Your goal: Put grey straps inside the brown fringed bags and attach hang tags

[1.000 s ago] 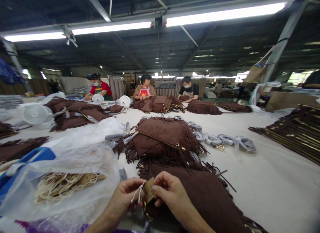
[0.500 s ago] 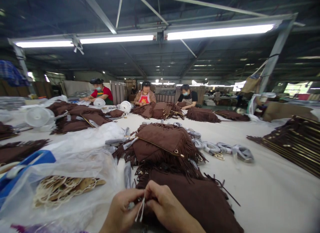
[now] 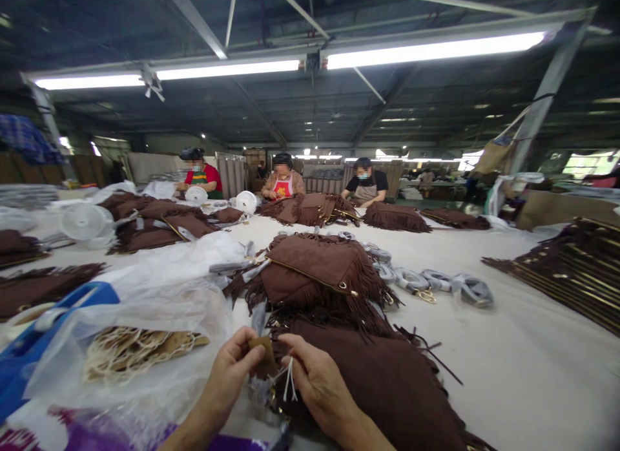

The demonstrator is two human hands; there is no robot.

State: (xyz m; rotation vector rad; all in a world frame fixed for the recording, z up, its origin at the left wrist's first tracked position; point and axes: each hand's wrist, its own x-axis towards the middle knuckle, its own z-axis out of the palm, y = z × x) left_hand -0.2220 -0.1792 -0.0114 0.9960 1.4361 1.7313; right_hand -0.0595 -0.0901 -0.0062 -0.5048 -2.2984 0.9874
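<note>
Between the thumb and fingers of my left hand is a small brown tag. My right hand pinches a white string, whose loose ends hang down below the fingers. Both hands are over the left edge of a dark brown fringed bag lying flat. Just beyond it, more fringed bags are piled up, the top one with a gold zipper. To the left, an open clear plastic bag contains several brown tags with white strings.
A blue tape dispenser stands at the left. Wrapped grey straps lie right of the pile. A stack of brown bags occupies the right side. Across the table, three people are at work near more fringed bags and white reels.
My hands have drawn apart from their close pinch on the string. The brown tag now shows in my left hand, while the string ends have shifted right with my right hand.
</note>
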